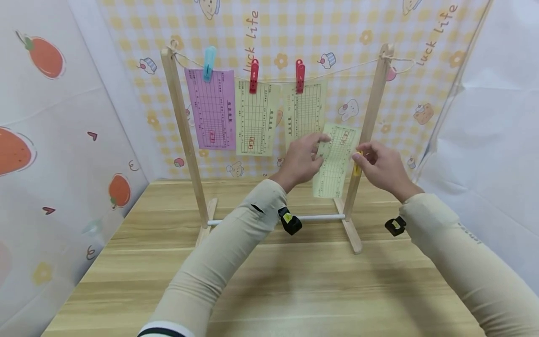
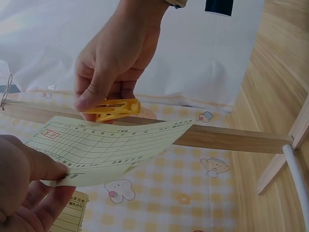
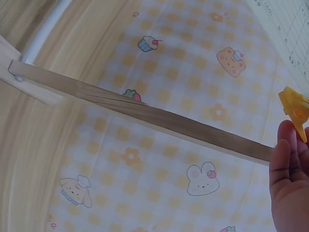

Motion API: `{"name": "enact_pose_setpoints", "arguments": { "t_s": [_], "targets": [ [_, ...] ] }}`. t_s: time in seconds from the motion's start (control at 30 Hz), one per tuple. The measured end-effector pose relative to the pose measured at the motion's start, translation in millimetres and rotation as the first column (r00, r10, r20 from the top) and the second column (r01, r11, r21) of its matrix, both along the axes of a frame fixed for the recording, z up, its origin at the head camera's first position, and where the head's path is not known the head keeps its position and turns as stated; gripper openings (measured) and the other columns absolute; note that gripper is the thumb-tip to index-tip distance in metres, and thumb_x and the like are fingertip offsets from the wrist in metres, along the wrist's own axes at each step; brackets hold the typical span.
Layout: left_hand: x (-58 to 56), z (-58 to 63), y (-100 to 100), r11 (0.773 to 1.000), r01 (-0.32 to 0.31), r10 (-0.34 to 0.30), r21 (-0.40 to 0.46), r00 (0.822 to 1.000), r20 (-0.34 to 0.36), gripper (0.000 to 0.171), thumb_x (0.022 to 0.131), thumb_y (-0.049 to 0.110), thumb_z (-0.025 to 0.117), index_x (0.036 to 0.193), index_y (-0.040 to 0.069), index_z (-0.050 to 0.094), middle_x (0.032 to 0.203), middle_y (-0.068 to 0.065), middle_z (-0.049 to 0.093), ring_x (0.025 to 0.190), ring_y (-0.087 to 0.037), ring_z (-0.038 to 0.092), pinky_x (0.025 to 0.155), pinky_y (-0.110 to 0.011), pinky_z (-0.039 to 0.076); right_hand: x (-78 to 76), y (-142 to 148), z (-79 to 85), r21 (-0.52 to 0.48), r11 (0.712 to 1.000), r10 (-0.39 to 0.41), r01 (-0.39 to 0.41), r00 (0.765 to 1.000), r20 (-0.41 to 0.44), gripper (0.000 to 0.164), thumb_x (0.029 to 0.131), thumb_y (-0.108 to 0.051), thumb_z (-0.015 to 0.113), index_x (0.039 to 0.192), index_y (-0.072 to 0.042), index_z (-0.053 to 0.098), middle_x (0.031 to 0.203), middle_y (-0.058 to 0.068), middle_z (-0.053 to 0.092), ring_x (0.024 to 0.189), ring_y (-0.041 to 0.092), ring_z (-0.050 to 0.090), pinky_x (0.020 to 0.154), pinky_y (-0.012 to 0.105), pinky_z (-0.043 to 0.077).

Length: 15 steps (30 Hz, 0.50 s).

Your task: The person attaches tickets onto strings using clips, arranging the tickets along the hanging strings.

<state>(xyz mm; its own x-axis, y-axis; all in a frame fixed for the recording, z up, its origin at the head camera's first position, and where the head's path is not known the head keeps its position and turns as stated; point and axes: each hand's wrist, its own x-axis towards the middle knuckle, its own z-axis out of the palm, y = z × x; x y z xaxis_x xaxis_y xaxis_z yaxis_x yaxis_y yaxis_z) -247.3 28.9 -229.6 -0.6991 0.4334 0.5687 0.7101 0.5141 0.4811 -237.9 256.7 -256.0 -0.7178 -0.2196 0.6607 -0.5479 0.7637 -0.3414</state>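
My left hand (image 1: 300,157) pinches a pale green printed form (image 1: 337,164) by its left edge, thumb on top in the left wrist view. The slip hangs in front of the rack's right post, its sheet slightly bowed. Close to its right edge, my right hand (image 1: 386,169) holds a yellow clothespin (image 2: 116,110) between thumb and fingers. Behind, on a string (image 1: 337,73), hang a purple form (image 1: 212,112) under a light blue clothespin (image 1: 208,63) and two pale yellow-green forms (image 1: 254,119) under red clothespins (image 1: 254,77). My left hand partly covers the rightmost hanging form (image 1: 305,107).
The wooden rack has a left post (image 1: 183,126), a right post (image 1: 376,105) and a white crossbar (image 1: 322,217) low down. It stands on a wood-grain table (image 1: 269,290). A checked cloth (image 1: 337,28) hangs behind, with white sheeting (image 1: 488,140) at the sides.
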Motion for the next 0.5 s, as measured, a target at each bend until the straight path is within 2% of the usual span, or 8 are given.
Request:
{"name": "enact_pose_setpoints", "arguments": {
  "t_s": [0.33,0.5],
  "targets": [
    [-1.9,9.3,-3.1,0.999,-0.001,0.001,-0.035,1.0,-0.01,0.043,0.087,-0.003,0.062,0.128,0.006,0.058,0.128,-0.005,0.058,0.101,-0.016,0.06,0.082,-0.018,0.046,1.8,-3.2,16.4,-0.025,1.0,-0.014,0.014,1.0,0.007,0.026,0.098,-0.018,0.057,0.109,0.005,0.063,0.075,0.013,0.063,0.059,0.014,0.051,0.051,0.019,0.039],
    [-5.0,14.3,-5.1,0.999,-0.008,0.008,-0.047,1.0,-0.005,0.044,0.087,-0.003,0.062,0.13,0.007,0.056,0.131,-0.005,0.057,0.105,-0.017,0.059,0.086,-0.019,0.046,0.4,-6.1,24.5,-0.059,0.998,-0.001,0.0,1.0,-0.001,0.026,0.097,-0.017,0.057,0.108,0.005,0.064,0.085,0.019,0.067,0.063,0.007,0.054,0.053,0.015,0.039]
  ]
}}
